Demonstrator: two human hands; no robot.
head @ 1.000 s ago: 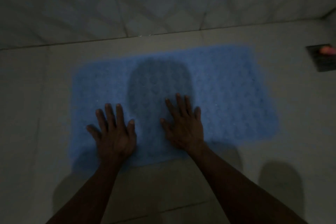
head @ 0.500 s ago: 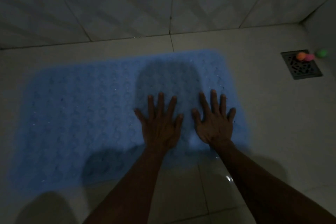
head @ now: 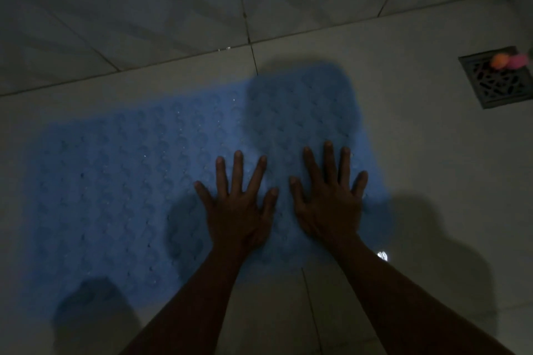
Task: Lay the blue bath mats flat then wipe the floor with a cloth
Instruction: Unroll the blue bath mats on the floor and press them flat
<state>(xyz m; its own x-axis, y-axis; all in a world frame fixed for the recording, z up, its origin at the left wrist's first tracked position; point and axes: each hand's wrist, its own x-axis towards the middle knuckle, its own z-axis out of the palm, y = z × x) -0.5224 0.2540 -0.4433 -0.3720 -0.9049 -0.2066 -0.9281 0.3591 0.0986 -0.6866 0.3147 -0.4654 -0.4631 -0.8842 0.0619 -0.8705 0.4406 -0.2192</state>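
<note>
Mat axis: blue bath mat (head: 121, 190) lies with its long side running left to right, roughly parallel to the wall (head: 173, 3), right end slightly farther away.
Mat location: on the tiled floor (head: 432, 153), near the wall base.
Mat look: flat, rows of round bumps, small holes; partly in shadow.
Left hand (head: 236, 210): grip apart, fingers spread straight, palm down on the mat.
Right hand (head: 328, 204): grip apart, fingers spread, palm down near the mat's right end.
Surroundings: floor drain (head: 501, 86) far right, well apart from the mat; orange and pink objects (head: 510, 60) on its far edge, blurred.
</note>
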